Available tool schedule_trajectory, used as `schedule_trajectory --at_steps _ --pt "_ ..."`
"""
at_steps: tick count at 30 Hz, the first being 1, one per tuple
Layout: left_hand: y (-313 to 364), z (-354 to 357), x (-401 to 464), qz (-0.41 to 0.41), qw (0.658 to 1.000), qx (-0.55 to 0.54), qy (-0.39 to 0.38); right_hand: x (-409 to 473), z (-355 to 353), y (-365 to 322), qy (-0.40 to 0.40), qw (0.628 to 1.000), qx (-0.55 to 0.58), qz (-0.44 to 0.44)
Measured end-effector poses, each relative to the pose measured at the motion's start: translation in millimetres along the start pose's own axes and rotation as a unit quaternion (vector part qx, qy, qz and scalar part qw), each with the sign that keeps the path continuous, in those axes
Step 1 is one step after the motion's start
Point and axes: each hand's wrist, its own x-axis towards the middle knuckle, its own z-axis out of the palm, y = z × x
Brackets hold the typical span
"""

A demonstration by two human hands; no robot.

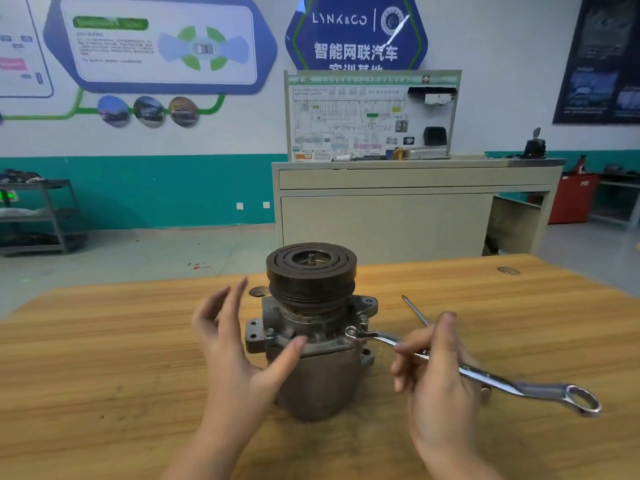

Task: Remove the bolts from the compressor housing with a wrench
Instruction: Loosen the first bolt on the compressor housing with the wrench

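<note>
Workshop walls and a pale cabinet are standing behind the wooden table [104,341], where the job is taking place. At the left, the left hand [232,344] is hovering with fingers spread wide, its thumb just touching the compressor housing [311,358], which is standing upright mid-table under its dark pulley [311,271]. Right of it, the wrench [485,374] is sitting with its small ring on a bolt [351,331] at the flange, and the right hand [436,372] is gripping the shank. A thin rod, possibly a screwdriver [415,310], is lying behind. Loosening appears under way; next, steadying the housing and swinging the handle.
</note>
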Motion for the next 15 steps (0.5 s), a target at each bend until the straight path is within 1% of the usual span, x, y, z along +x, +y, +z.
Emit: schedule_trajectory --at_steps 1,3,5,6,8,10,11,12,13,14,15 --pt "-3 -2 4 -0.039 0.999 -0.003 -0.037 2 0 2 0.003 1.000 -0.010 -0.019" --pt "-8 -1 7 -0.085 0.990 0.004 -0.116 7 1 5 0.001 0.999 -0.015 -0.043" --pt "-11 3 7 -0.104 0.983 -0.001 -0.148 18 3 7 0.021 1.000 0.008 -0.015" --pt "-12 3 7 -0.106 0.983 -0.011 -0.150 26 3 9 0.040 0.998 0.026 0.030" --pt "-14 3 9 -0.101 0.983 -0.038 -0.147 49 3 17 0.054 0.983 0.041 0.170" --pt "-11 2 10 -0.093 0.983 -0.058 -0.145 69 5 25 0.013 0.949 0.028 0.314" --pt "-10 2 10 -0.095 0.983 -0.060 -0.145 74 5 28 -0.013 0.931 0.042 0.362" --pt "-9 1 11 -0.099 0.983 -0.060 -0.144 78 6 30 -0.022 0.917 0.063 0.393" --pt "-8 1 11 -0.103 0.983 -0.060 -0.142 81 7 29 -0.017 0.913 0.085 0.398" --pt "-9 0 12 -0.105 0.983 -0.060 -0.141 82 7 26 -0.009 0.919 0.109 0.378" --pt "-10 0 12 -0.106 0.983 -0.055 -0.137 83 4 22 -0.001 0.931 0.135 0.339"
